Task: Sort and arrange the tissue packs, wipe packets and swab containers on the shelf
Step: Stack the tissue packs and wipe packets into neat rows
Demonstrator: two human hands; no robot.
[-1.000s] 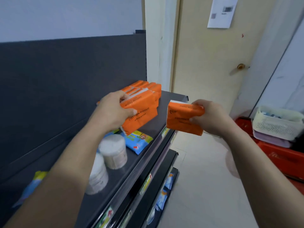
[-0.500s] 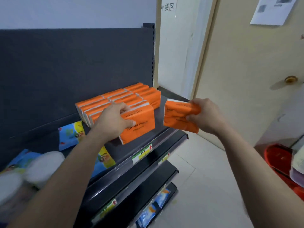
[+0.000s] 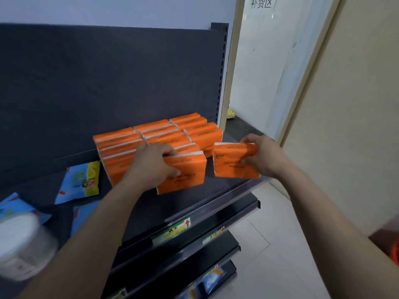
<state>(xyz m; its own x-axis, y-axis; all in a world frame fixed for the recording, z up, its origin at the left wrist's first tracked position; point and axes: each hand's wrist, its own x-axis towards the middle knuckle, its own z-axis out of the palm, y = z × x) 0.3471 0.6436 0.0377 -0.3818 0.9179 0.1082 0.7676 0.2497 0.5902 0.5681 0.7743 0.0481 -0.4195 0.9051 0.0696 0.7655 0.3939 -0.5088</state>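
orange tissue packs (image 3: 159, 134) on shelf (image 3: 194, 201); both hands, left (image 3: 151, 167) and right (image 3: 263, 157), each grip one.

We see rows of tissue packs (image 3: 159, 131) standing at the back of the shelf (image 3: 164, 206), toward its right end. Our left hand (image 3: 151, 165) holds the front pack (image 3: 187, 174) right before the rows. Our right hand (image 3: 266, 156) holds the side pack (image 3: 232, 164) just right of it, at the shelf's end. Wipe packets (image 3: 81, 182) lie left of the rows. A swab tub (image 3: 23, 244) is further left, near the front. Lower shelves (image 3: 194, 257) sit below.
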